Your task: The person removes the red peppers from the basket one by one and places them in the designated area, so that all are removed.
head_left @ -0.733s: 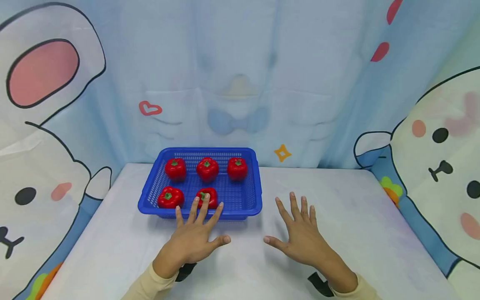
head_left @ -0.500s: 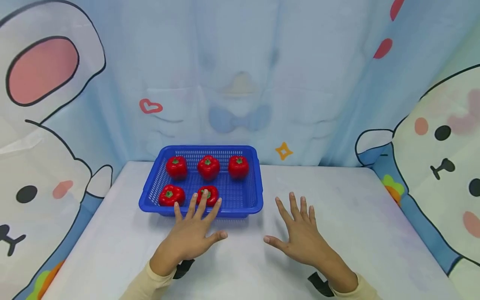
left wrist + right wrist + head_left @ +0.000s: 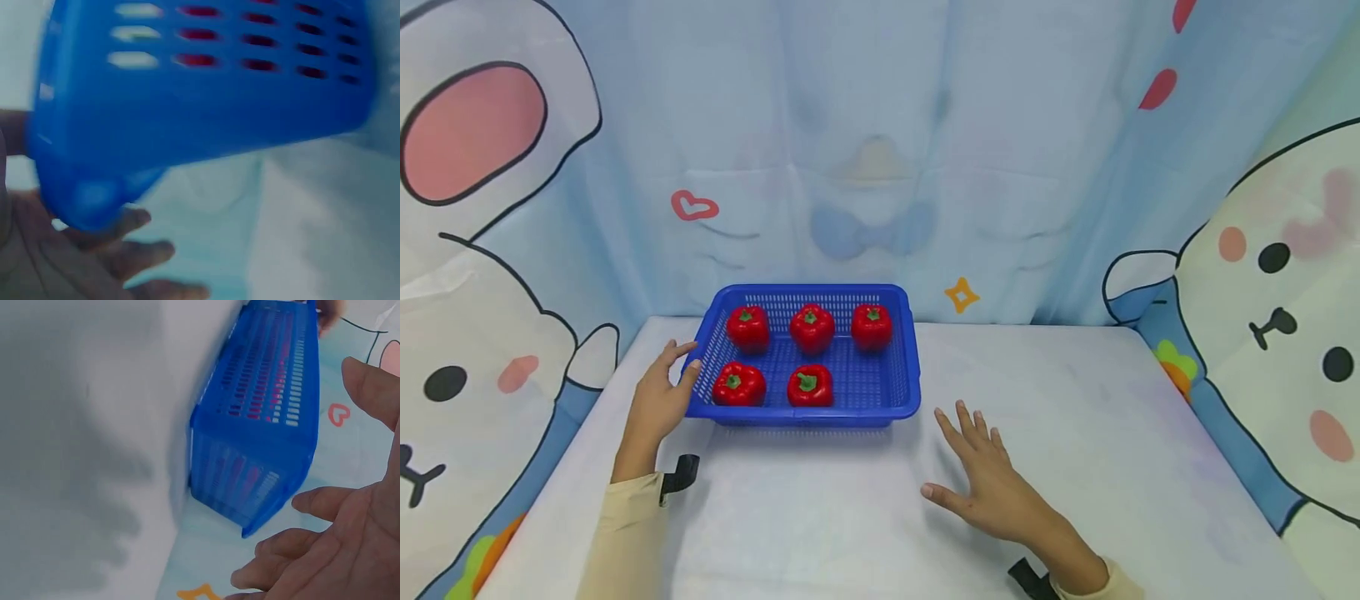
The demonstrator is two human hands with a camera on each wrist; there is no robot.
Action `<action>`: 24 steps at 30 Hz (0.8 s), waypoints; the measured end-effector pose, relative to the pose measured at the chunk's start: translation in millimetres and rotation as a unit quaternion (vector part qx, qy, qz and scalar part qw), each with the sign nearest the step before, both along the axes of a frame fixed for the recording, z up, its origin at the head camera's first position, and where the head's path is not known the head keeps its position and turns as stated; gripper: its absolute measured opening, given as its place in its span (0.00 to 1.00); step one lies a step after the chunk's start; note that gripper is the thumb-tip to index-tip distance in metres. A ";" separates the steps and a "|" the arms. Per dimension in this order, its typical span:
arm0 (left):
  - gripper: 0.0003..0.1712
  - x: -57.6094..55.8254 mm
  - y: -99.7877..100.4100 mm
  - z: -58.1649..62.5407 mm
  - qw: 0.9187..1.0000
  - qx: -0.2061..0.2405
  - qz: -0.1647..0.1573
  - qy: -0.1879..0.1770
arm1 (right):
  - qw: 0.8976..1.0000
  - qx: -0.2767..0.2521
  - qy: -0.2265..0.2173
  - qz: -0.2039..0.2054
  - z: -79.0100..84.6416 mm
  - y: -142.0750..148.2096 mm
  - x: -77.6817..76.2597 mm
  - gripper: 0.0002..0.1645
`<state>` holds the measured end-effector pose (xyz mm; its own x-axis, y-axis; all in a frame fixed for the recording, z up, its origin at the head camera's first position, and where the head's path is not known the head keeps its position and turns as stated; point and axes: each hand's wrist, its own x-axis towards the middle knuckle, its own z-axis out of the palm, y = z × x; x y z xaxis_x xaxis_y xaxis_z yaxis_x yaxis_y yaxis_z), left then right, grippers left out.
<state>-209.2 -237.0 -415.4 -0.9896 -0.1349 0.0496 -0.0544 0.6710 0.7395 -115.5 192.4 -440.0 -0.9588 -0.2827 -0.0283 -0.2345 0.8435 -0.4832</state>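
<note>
Left grip point(image 3: 658, 400) is right at the basket point(image 3: 865, 379), thumb and index finger spread apart at its left rim, the thumb on the near side of the index. The left wrist view has the other fingers loosely spaced, reaching past a blurred corner of that rim; whether they press on it, I cannot tell. Over to the right grip point(image 3: 992, 487): wide, fingers fanned, thumb well out, poised above the counter point(image 3: 820, 500) with its shadow beneath. The basket lies ahead and to the left of it, a gap between them. Back to the left grip, and the basket sits just to its right, five red peppers point(image 3: 812, 328) inside. Nearest of them, just right of the thumb, is the left one of the front pair; its neighbour sits further right along that row. Three more line up in the far row, ahead and to the right of the same grip. Well beyond both grips hangs the blue curtain point(image 3: 880, 83).
</note>
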 end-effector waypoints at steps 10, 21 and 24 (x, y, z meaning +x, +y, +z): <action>0.27 -21.2 -8.9 -39.4 0.950 0.305 -0.035 -0.058 | 0.999 -0.045 -0.015 0.016 -5.7 -3.4 21.2 0.55; 0.27 -24.0 -10.5 -48.4 0.944 0.321 -0.050 -0.060 | 0.988 -0.143 0.037 0.048 8.0 -18.6 3.4 0.40; 0.28 -22.6 -13.0 -47.7 0.946 0.316 -0.048 -0.056 | 0.980 -0.167 0.069 0.078 16.6 -28.2 -9.6 0.33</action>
<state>-231.7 -250.0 -463.1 -0.9930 -0.0125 -0.1171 -0.1177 0.1028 0.9877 -125.0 164.2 -423.4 -0.8910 -0.3984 0.2178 -0.4310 0.5913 -0.6816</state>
